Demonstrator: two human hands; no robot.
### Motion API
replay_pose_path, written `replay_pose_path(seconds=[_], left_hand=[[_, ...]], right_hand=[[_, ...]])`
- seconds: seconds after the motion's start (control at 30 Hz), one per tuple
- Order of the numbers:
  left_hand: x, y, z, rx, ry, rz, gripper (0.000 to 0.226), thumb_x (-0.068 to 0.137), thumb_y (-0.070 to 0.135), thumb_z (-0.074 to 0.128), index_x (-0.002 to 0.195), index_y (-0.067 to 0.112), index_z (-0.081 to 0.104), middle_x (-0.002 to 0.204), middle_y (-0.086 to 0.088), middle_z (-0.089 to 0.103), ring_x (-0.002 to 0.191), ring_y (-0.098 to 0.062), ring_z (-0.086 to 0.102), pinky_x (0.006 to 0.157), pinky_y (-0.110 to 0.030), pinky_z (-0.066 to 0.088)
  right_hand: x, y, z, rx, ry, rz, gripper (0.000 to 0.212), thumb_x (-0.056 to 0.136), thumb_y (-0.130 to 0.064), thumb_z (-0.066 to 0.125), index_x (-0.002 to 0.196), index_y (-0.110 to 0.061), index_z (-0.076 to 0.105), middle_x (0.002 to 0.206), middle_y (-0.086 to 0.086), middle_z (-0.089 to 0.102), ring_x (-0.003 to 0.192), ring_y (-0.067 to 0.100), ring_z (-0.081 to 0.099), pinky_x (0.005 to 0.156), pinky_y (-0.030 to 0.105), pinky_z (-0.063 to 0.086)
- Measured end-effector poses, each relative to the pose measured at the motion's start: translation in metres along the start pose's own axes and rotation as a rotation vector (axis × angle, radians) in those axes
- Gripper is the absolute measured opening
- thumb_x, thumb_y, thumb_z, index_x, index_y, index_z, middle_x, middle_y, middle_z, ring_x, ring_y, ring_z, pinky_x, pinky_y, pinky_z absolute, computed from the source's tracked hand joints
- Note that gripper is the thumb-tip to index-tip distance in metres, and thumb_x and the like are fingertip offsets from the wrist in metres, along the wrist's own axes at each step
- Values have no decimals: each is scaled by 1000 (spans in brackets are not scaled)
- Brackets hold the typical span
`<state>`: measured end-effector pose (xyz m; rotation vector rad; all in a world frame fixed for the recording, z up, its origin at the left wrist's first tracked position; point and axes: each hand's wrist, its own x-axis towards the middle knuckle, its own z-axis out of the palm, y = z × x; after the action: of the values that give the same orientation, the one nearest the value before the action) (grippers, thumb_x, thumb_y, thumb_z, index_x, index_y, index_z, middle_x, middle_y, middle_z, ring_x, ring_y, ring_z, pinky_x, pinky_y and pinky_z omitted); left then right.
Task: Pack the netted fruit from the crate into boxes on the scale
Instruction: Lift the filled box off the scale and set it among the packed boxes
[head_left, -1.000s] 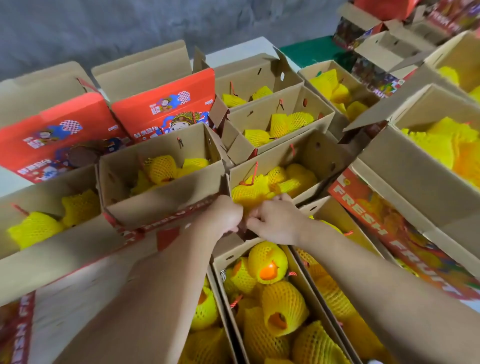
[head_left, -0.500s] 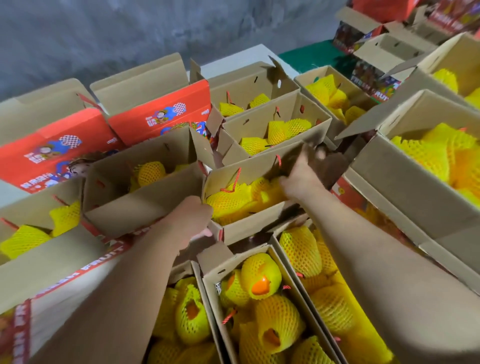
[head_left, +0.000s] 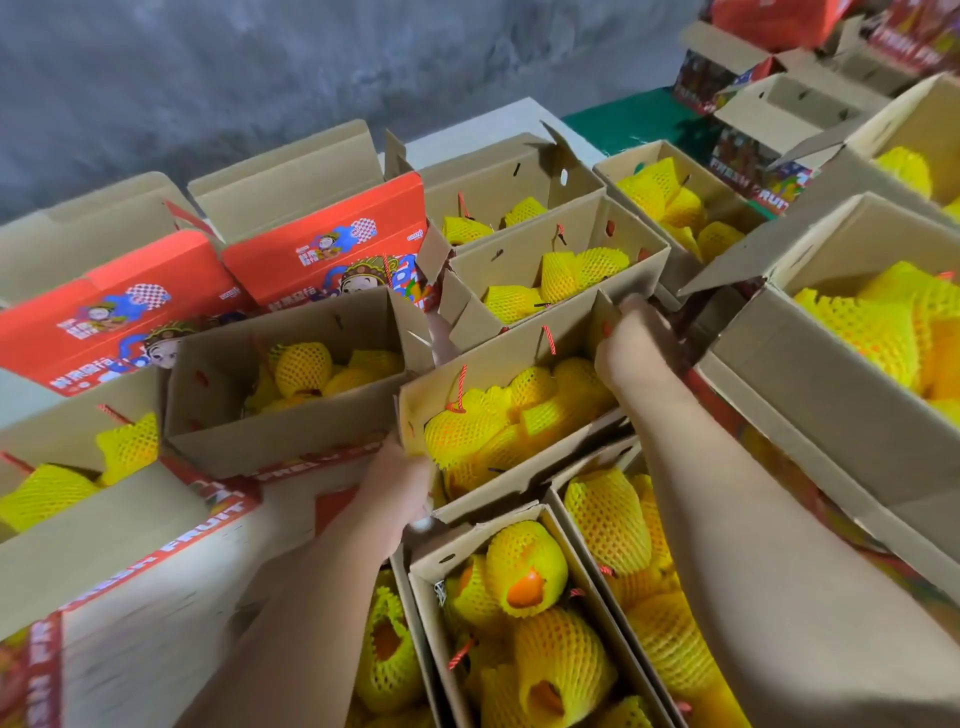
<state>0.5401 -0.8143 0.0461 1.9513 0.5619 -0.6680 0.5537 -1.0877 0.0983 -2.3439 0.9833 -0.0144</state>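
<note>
Cardboard box (head_left: 511, 364) of netted fruit (head_left: 483, 426) is the one you hold now: your left hand (head_left: 400, 483) grips its near-left corner and your right hand (head_left: 631, 343) clutches its far-right corner, where a second ago both hands met at its near edge; it has slid left, so you seem to be carrying a filled box into the rows

a rough grey concrete wall (head_left: 260, 67) fills the top of the view, mottled and unpainted, darker toward the upper left. below it a strip of white tabletop (head_left: 498, 127) shows at centre, and just beside that, to the right, a patch of dark green surface (head_left: 634, 119). the light is soft and even, with no hard shadows.
</note>
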Motion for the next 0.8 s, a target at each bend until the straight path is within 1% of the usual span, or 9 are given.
replay_pose_path(seconds=[0.03,0.1,0.17,0.3,0.37,0.43,0.53,0.63,0.8], left_hand=[[-1,-3,-3,-39,-50,9,36,105,12,55,140,20,54,111,-8,65,97,-28,65,75,-36,56],[-2,-8,-7,-112,-118,30,29,104,10,56,131,21,60,125,-13,67,111,-33,65,94,-47,56],[-6,-7,-11,-161,-90,58,29,104,9,57,130,20,62,127,-13,69,117,-34,65,107,-51,50],[-30,8,-19,-112,18,214,19,102,16,57,116,27,65,107,-3,72,104,-29,68,82,-40,57],[-49,22,-32,-57,72,300,14,97,22,58,106,26,67,99,-4,73,96,-28,69,86,-47,59],[-66,32,-47,46,144,385,14,98,16,54,98,25,66,93,-4,70,89,-27,67,83,-47,57],[-100,37,-75,178,241,500,14,96,19,52,87,25,62,77,-4,64,73,-24,62,61,-36,45],[-133,34,-102,173,254,554,21,85,32,46,96,27,65,74,-1,65,71,-26,63,64,-41,50],[-174,17,-121,-86,363,643,23,91,19,58,103,33,72,82,19,73,70,5,63,66,-30,44]], right_hand=[[-4,-6,-6,-3,26,-15,37,98,-7,50,135,-11,54,133,22,57,125,42,55,106,53,47],[-14,-19,-19,-85,96,-100,38,93,0,53,128,-15,54,127,20,58,118,46,58,101,57,51],[-27,-31,-32,-144,153,-239,37,90,4,50,122,-14,51,125,18,53,111,47,59,91,57,50],[-42,-34,-48,-219,191,-277,33,94,2,46,123,-12,51,124,17,50,106,50,60,79,53,45],[-41,-34,-54,-233,168,-251,30,96,0,45,123,-10,54,124,18,52,110,50,59,82,53,46],[-40,-39,-60,-278,127,-217,30,96,-3,50,124,-9,57,125,19,56,113,49,59,87,51,48],[-46,-50,-68,-277,64,-194,33,96,-10,55,129,-10,61,125,19,61,117,46,60,87,47,49],[-66,-66,-76,-261,110,-243,32,99,-16,54,131,-13,62,124,19,64,117,46,60,85,46,48],[-110,-87,-111,-114,271,-507,30,102,-27,50,124,-15,65,117,19,66,107,44,61,87,48,50]])
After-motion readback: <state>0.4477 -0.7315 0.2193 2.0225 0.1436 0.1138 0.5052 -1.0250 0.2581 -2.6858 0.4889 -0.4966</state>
